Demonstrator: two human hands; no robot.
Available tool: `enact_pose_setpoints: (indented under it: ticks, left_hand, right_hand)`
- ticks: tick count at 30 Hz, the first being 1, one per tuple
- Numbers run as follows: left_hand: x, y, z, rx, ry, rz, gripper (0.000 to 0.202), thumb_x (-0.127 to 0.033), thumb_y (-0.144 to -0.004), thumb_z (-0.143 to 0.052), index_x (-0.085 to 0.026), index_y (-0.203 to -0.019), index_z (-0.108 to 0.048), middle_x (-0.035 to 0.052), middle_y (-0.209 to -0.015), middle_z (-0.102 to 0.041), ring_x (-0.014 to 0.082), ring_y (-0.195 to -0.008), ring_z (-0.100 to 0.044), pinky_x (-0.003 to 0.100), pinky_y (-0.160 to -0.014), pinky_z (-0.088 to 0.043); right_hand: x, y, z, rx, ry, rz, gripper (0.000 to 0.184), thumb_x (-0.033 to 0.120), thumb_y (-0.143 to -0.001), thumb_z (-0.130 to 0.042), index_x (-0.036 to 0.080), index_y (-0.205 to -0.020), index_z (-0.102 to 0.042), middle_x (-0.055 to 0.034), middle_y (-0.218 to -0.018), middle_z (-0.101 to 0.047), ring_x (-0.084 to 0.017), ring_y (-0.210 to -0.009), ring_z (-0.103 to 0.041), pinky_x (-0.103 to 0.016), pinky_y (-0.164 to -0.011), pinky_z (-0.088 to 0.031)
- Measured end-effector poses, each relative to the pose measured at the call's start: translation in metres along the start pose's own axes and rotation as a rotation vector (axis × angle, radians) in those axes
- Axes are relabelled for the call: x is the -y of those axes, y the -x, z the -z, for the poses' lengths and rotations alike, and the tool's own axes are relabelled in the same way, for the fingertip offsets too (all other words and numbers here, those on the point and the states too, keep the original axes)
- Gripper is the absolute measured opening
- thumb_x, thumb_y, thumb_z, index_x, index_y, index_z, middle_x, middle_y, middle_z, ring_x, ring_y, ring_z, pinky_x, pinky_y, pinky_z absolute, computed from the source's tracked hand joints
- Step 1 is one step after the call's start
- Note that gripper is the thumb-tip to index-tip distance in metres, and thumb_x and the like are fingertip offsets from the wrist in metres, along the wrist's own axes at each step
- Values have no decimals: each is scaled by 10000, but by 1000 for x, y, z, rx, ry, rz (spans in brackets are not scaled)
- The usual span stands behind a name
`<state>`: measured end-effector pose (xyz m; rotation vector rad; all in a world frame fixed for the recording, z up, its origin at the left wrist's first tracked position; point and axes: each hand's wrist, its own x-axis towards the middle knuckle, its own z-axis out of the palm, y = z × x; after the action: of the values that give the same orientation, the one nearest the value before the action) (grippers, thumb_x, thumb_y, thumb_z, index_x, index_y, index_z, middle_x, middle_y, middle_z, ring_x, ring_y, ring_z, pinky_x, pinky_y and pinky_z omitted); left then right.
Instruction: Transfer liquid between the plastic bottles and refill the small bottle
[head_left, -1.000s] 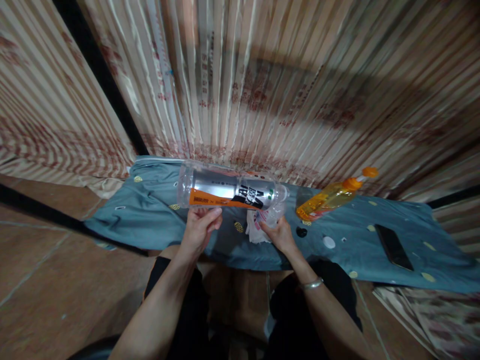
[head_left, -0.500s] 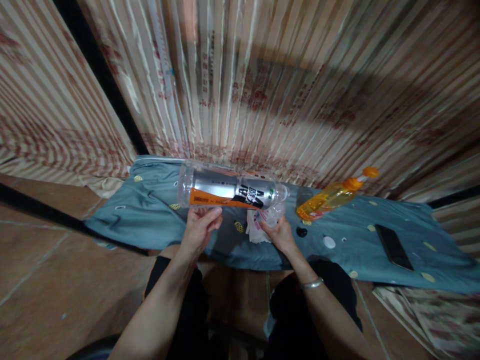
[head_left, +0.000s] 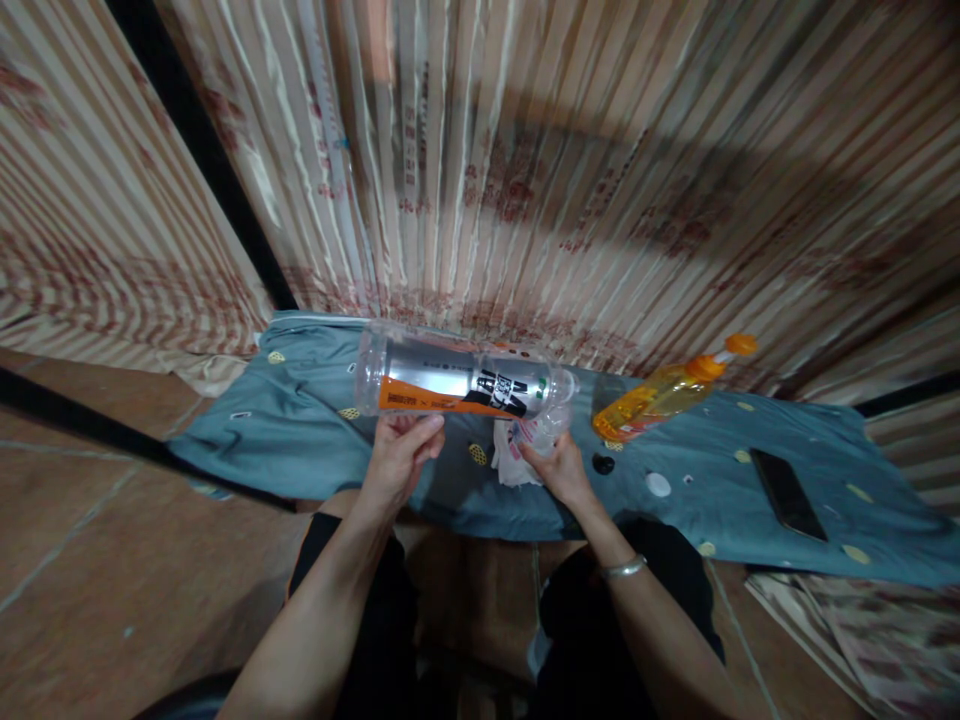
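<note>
A large clear plastic bottle [head_left: 450, 380] with a silver and orange label lies sideways in front of me, its base to the left and its neck to the right. My left hand [head_left: 397, 455] grips it from the near side, thumb along the lower edge of the label. Close to the neck, my right hand [head_left: 561, 465] is closed around a smaller clear plastic bottle [head_left: 553, 425], partly covered by my fingers. A white piece with pink and blue print [head_left: 514, 460] hangs or lies beside that hand; whether it is cloth or paper I cannot tell.
An orange-capped bottle of yellow liquid [head_left: 652, 400] leans at the right on the teal cloth [head_left: 315, 440]. Nearby lie a black cap [head_left: 603, 464], a white cap [head_left: 658, 485] and a phone [head_left: 787, 493]. Behind hangs a striped curtain [head_left: 480, 180]; a dark pole [head_left: 202, 150] slants at left.
</note>
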<state>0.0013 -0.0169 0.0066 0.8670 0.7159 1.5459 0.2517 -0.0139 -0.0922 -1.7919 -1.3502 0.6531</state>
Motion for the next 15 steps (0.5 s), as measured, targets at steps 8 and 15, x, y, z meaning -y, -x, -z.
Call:
enact_pose_setpoints:
  ticks: [8,15]
  left_hand:
    - [1,0,2,9,1,-3,408,-374,-622,-947,-190,-652,-584,-85,-475,-475,34,-367,-339,174,-387,-241]
    - [1,-1,0,7,-1,-5,409,-382,-620,-947,-192,-649,-586,-88,-476,-481,29,-363,-332,173,-388,-240]
  right_hand:
    - [2,0,0,1,-16,-8,503,485,-654,-812,237,-1062,-657,-117,-1052,-844,-384,-1028,-804,-493,-919,-632]
    - [5,0,1,12,-13,-9,521,478,-659,-802,226,-1085,-640,-125,-1049,-837,-377,-1020,-806,-483,-920,-631]
